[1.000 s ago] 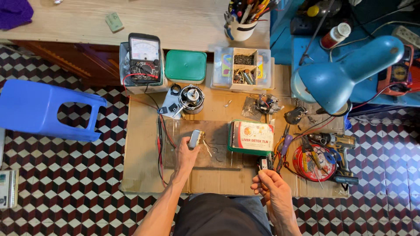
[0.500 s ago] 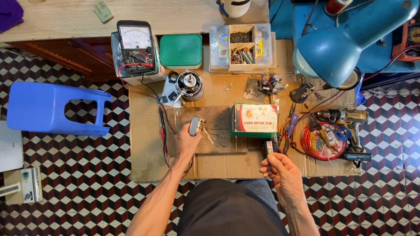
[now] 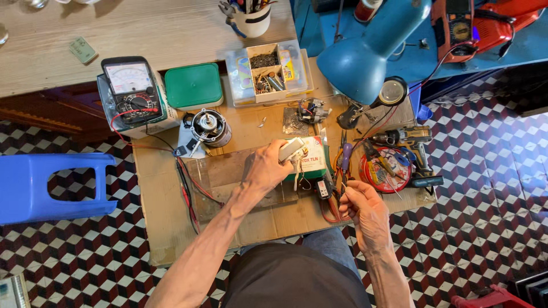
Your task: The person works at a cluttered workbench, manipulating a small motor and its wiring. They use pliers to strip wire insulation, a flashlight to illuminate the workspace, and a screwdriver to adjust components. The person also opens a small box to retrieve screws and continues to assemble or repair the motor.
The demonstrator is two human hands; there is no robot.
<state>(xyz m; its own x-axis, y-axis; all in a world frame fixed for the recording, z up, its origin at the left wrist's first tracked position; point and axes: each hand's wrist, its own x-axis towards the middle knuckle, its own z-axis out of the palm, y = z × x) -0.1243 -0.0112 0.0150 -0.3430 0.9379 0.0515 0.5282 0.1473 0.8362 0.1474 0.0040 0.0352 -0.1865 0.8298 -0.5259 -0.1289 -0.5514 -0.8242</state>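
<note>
My left hand (image 3: 265, 168) grips a small grey-white block with wires hanging from it (image 3: 291, 150), held over a green and white carton (image 3: 313, 162) on the cardboard work surface (image 3: 171, 222). My right hand (image 3: 365, 208) is closed around a thin tool or wire end near red cables (image 3: 328, 208) at the front of the cardboard; what it pinches is too small to tell. A small round motor (image 3: 210, 128) lies to the upper left of my left hand.
An analogue multimeter (image 3: 132, 91) with red and black leads sits on a box at left, beside a green lidded tub (image 3: 194, 85). A parts organiser (image 3: 268, 71), blue desk lamp (image 3: 368, 54), cordless drill (image 3: 408, 140), pliers and a red tin (image 3: 388, 168) crowd the right. A blue stool (image 3: 51, 185) stands at left.
My left hand has carried the small grey-white block right, from the middle of the cardboard to over the green carton. The view shifted, and my right hand stayed by the red cables.
</note>
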